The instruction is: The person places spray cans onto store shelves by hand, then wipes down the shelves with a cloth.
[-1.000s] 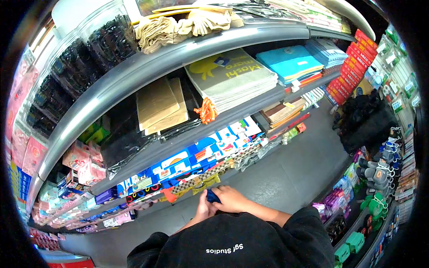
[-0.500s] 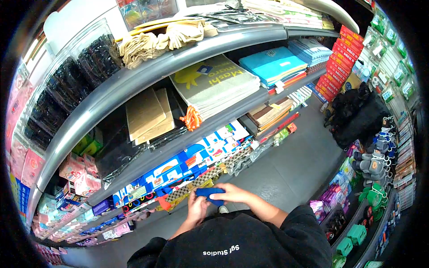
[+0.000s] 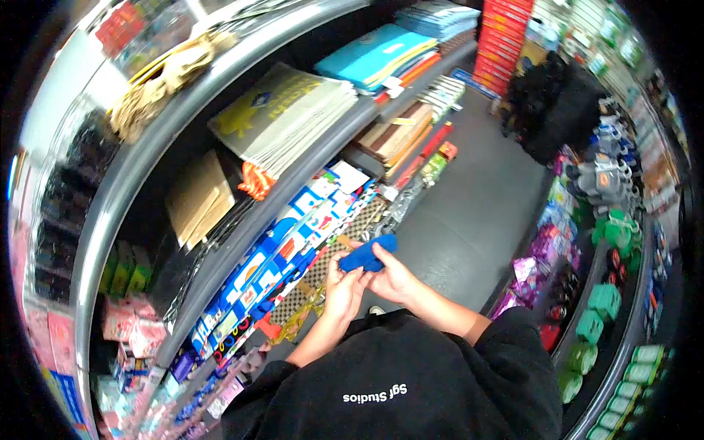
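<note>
A small bundle of blue cloth is held between my two hands, in front of my black shirt. My left hand grips its left end from below, fingers curled against it. Around the right part of the cloth my right hand is closed, with the thumb on top. The cloth looks folded or rolled, and its far end sticks out past my right thumb. Both hands are above the floor, just right of the lower shelf with patterned packs.
Shelves on the left hold grey bags, turquoise cloths and brown envelopes. A red stack of boxes and a black furry heap stand ahead. Green packs line the right shelf, beside the grey floor.
The view has turned to the right along the aisle. My hands have moved up and slightly right in the picture, and the blue cloth shows more openly between them than a second ago.
</note>
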{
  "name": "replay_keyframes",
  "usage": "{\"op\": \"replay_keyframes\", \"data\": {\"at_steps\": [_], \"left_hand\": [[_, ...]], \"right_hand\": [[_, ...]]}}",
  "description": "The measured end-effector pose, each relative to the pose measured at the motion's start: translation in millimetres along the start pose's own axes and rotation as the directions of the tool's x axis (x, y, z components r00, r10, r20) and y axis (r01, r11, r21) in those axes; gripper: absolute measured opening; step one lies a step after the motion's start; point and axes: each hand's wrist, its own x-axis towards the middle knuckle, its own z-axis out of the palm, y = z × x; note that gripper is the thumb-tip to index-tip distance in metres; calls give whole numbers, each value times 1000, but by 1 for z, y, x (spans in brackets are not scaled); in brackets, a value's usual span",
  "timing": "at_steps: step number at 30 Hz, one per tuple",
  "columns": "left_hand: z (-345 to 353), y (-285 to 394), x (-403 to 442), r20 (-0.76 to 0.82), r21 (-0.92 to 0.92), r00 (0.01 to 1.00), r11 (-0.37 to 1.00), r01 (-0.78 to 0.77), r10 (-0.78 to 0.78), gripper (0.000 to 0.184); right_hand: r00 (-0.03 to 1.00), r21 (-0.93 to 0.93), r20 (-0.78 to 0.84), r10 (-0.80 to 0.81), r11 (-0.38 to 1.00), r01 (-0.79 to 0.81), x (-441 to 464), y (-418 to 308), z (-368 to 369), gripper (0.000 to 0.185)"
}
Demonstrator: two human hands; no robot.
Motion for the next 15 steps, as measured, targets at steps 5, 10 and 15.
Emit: {"op": "replay_keyframes", "data": {"at_steps": [5, 10, 15], "left_hand": [[-6, 2, -7, -6, 91, 1000, 996, -20, 20, 50], [-14, 14, -14, -69, 99, 994, 992, -83, 90, 62], [-10, 12, -38, -39, 123, 980, 974, -190, 196, 66]], "right_hand": [[955, 89, -191, -228, 965, 248, -19, -23, 0, 46], [863, -112, -302, -404, 915, 389, -49, -41, -14, 42], [749, -16, -449, -487, 843, 538, -69, -46, -7, 52]]}}
